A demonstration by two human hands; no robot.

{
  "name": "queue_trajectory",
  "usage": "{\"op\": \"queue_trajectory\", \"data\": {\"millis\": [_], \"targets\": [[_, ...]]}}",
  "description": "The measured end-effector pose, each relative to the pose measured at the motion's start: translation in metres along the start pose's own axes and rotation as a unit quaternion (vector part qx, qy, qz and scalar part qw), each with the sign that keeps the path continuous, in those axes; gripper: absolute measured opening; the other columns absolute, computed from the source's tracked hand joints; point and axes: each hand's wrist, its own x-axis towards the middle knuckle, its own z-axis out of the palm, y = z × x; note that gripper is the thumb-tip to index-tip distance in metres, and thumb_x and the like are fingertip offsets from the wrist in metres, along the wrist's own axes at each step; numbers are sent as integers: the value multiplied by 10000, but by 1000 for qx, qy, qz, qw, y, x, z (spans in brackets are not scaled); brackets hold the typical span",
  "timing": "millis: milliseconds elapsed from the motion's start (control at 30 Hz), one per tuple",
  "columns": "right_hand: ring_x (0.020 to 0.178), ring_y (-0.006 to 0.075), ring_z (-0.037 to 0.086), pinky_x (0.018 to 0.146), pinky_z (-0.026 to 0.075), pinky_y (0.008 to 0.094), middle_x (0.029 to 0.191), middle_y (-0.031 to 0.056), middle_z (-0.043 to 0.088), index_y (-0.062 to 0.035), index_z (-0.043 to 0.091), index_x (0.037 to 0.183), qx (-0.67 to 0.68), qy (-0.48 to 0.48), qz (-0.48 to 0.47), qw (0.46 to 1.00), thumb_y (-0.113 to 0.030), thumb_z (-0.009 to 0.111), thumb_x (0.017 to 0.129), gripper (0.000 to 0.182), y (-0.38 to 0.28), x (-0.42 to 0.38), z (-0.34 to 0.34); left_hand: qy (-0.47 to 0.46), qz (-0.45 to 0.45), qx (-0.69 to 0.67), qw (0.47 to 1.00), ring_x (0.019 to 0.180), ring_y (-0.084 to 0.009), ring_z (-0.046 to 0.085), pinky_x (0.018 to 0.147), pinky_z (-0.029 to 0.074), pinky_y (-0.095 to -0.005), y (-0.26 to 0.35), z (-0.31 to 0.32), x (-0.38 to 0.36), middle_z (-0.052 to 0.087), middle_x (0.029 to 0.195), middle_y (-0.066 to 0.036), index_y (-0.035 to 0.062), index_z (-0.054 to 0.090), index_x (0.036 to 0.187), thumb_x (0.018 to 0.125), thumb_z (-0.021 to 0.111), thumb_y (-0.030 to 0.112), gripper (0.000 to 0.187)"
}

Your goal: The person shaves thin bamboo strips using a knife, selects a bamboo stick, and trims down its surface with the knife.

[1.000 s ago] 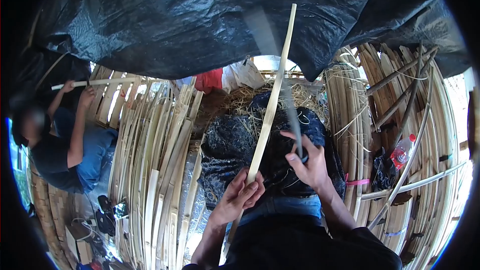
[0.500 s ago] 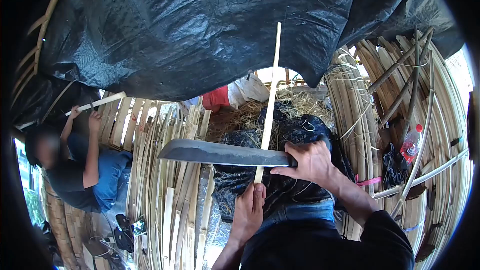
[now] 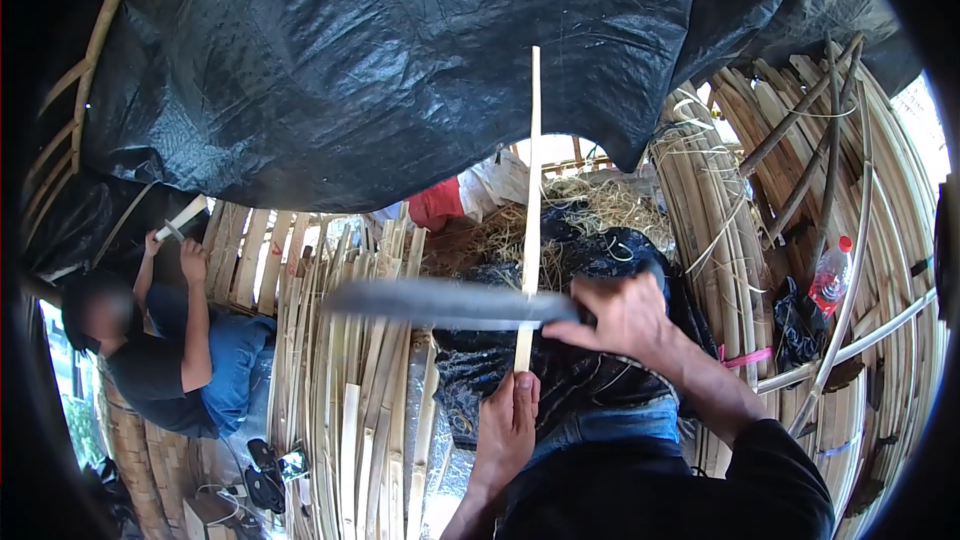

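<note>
My left hand (image 3: 506, 422) is closed round the lower end of a long, pale bamboo strip (image 3: 533, 190), which stands nearly upright in front of me. In my right hand (image 3: 625, 315) is the handle of a machete (image 3: 430, 304), gripped with the thumb along it. The wide dark blade lies level across the strip, a little above my left hand, and its tip points left. Motion blurs the blade. Black plastic sheeting (image 3: 480, 350) covers my lap behind the strip.
Bamboo slats (image 3: 370, 410) stand stacked on the left, with more piled slats (image 3: 710, 240) on the right. Another person (image 3: 150, 350) at the left works a pale strip with a blade. A bottle (image 3: 831, 275) lies at right. Black tarp (image 3: 400, 60) hangs overhead; shavings (image 3: 590, 195) lie ahead.
The bamboo strip has swung from a slight rightward lean to nearly upright. The machete blade is now blurred in motion, still across the strip. The other person's strip has shifted left.
</note>
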Motion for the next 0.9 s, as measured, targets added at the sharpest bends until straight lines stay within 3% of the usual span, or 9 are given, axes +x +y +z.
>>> {"op": "queue_trajectory", "data": {"millis": [67,200,267,333,400,467,667,767,900], "targets": [[394,249,598,393,472,387,474,92,567,-79,624,699,7,22,49,999,-690,629,829,625,5,3,6,0,-6,2,1000,511,-48,363,462,288,-238,1,0,-4,412,597,29,44,524,857,1085,378,339,400],[374,236,580,376,456,362,502,78,595,-69,662,749,33,-3,-30,999,-702,611,837,641,-9,-6,6,5,0,13,1000,504,-41,358,458,280,-229,0,2,-2,406,601,38,47,528,872,1084,379,341,391],[365,221,575,373,461,366,499,66,594,-73,677,771,52,-61,-2,997,-709,608,835,642,-4,-3,0,-3,-2,15,1000,501,-40,355,455,273,-229,0,-1,-2,404,600,39,48,527,878,1085,376,338,387],[372,208,584,373,468,368,496,75,593,-79,667,747,17,7,16,1000,-707,588,854,641,2,-2,6,-8,-9,12,1000,498,-38,351,452,266,-229,1,-3,-6,401,600,41,48,527,884,1086,374,336,383],[386,235,599,378,466,371,500,94,596,-75,655,727,73,-34,17,997,-704,588,853,645,-9,-1,2,-2,-39,-4,999,497,-155,462,491,367,-321,6,-3,-4,469,583,-66,12,521,830,1085,374,268,389],[377,217,585,366,438,351,491,90,581,-77,641,715,38,6,-47,998,-721,578,849,661,-13,-4,2,0,-22,16,1000,497,-143,465,483,362,-317,8,-3,-3,483,583,-58,8,530,841,1085,381,277,393],[375,269,588,385,475,387,449,88,550,-75,661,728,36,11,60,997,-708,605,837,644,1,5,0,2,-57,-13,998,488,-158,470,481,364,-320,8,-5,-9,486,576,-70,1,531,833,1080,398,262,383],[400,275,602,401,483,367,457,98,552,-64,674,765,46,-25,-28,998,-702,608,837,645,-8,-3,-3,-7,-19,19,1000,484,-170,465,484,364,-322,5,-4,-6,486,580,-78,2,525,832,1079,403,249,370],[398,272,605,405,486,393,456,100,558,-70,676,770,27,10,59,998,-703,603,841,641,4,7,-3,-5,-13,48,999,490,-191,484,492,373,-342,5,-6,-10,490,590,-91,3,516,840,1078,394,232,352]]}}
